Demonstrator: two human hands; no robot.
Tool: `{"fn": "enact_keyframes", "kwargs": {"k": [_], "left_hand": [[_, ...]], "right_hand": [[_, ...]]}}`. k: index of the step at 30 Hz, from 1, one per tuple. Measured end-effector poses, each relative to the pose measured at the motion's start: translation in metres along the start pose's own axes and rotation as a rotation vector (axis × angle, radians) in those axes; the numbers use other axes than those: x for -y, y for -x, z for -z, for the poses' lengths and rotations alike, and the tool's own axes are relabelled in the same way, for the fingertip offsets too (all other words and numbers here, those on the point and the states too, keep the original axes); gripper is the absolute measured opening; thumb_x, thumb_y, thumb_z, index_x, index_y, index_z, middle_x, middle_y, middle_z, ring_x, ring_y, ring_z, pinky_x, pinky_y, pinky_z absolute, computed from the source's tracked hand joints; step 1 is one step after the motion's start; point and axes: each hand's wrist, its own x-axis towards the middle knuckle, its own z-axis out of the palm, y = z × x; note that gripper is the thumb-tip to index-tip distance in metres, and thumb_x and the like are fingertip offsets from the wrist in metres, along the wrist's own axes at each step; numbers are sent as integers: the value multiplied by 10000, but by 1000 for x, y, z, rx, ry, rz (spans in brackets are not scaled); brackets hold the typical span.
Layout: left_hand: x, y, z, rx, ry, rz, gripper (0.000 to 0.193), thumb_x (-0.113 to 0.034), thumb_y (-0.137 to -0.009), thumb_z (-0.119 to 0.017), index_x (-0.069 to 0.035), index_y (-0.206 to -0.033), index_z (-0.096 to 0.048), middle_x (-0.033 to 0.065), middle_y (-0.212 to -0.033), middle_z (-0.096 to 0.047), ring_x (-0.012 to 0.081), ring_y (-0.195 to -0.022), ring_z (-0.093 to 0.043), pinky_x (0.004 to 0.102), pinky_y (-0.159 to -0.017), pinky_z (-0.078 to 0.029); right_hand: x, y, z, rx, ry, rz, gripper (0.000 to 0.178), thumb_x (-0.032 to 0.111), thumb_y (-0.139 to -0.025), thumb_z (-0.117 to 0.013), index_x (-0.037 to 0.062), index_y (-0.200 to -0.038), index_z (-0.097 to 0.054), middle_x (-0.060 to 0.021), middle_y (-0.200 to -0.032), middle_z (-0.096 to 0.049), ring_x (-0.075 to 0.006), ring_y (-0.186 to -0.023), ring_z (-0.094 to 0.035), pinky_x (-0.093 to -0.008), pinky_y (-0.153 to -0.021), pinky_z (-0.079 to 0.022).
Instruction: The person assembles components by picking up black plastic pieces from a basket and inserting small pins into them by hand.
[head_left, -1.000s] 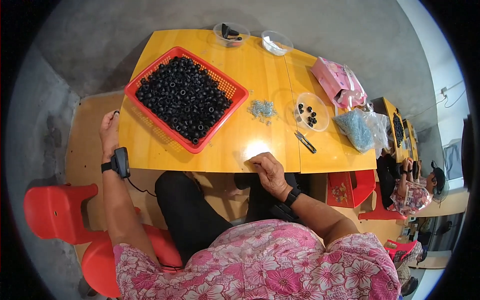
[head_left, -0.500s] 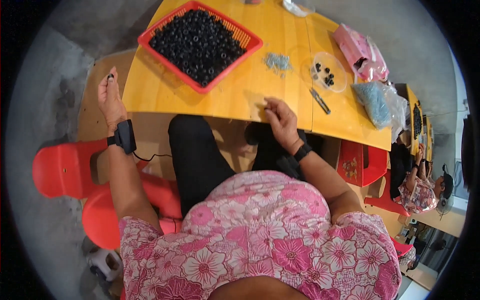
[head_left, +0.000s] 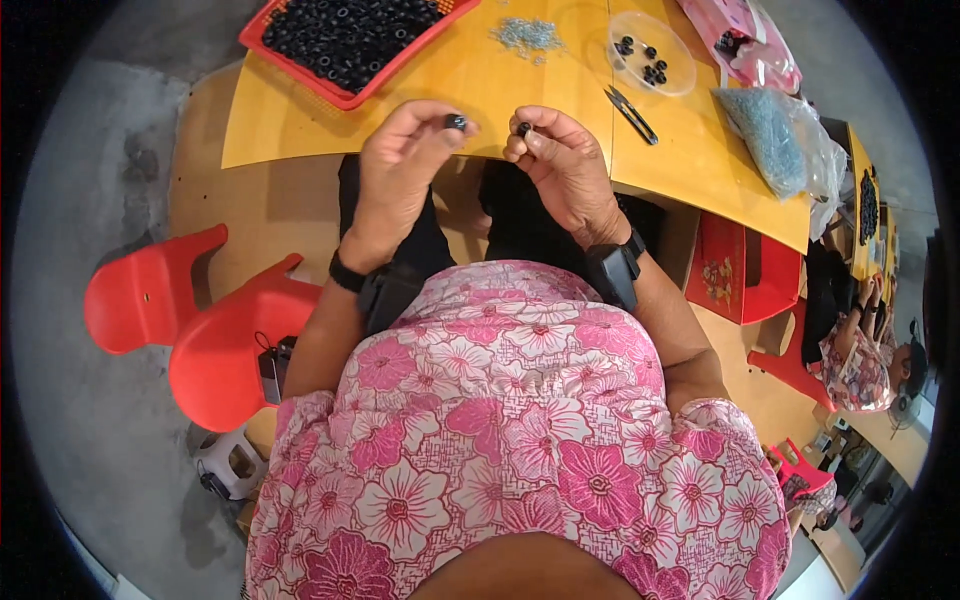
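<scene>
Pinching one black cylindrical piece (head_left: 456, 121) in the left hand (head_left: 398, 165), one black bead-like piece (head_left: 524, 129) in the right hand (head_left: 568, 170), each between thumb and forefinger, upper centre of the frame. Holding both hands up, angled inward and apart, by the yellow table (head_left: 690, 165). Facing one red basket (head_left: 346, 100) upper left, one thread snips (head_left: 640, 125) and one clear bowl (head_left: 681, 60) upper right.

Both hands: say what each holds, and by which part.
The left hand holds a small black piece, the right hand another black piece. Which part of either is gripped is too small to tell.
</scene>
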Motion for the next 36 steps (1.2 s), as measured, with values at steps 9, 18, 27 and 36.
{"fn": "enact_keyframes", "kwargs": {"k": [9,18,27,36], "left_hand": [[15,1,-25,84,39,120,182,-109,-879,-594,-5,-1025,-562,55,-914,-629,121,-851,-604,266,-831,-482],[15,20,-12,37,4,133,206,-106,-864,-614,1,-1037,-583,48,-895,-639,114,-830,-605,249,-819,-480],[11,30,-14,70,100,114,162,-29,-869,-578,46,-1012,-568,70,-903,-625,119,-821,-607,223,-768,-492],[6,39,-13,64,125,94,171,-26,-870,-575,52,-1022,-565,77,-908,-628,123,-824,-618,222,-772,-500]], "right_hand": [[8,13,3,-6,-31,11,205,36,-886,-538,-2,-1084,-575,-58,-901,-595,-139,-799,-574,-287,-791,-489],[3,12,-12,51,-21,-41,188,63,-904,-525,-22,-1067,-568,-49,-836,-569,-118,-753,-547,-292,-771,-497],[2,22,-20,128,20,-69,176,58,-892,-541,-28,-1041,-577,-61,-844,-600,-123,-736,-566,-292,-749,-512],[0,25,-25,154,29,-84,176,58,-886,-553,-25,-1039,-580,-69,-852,-607,-131,-740,-577,-304,-766,-517]]}}
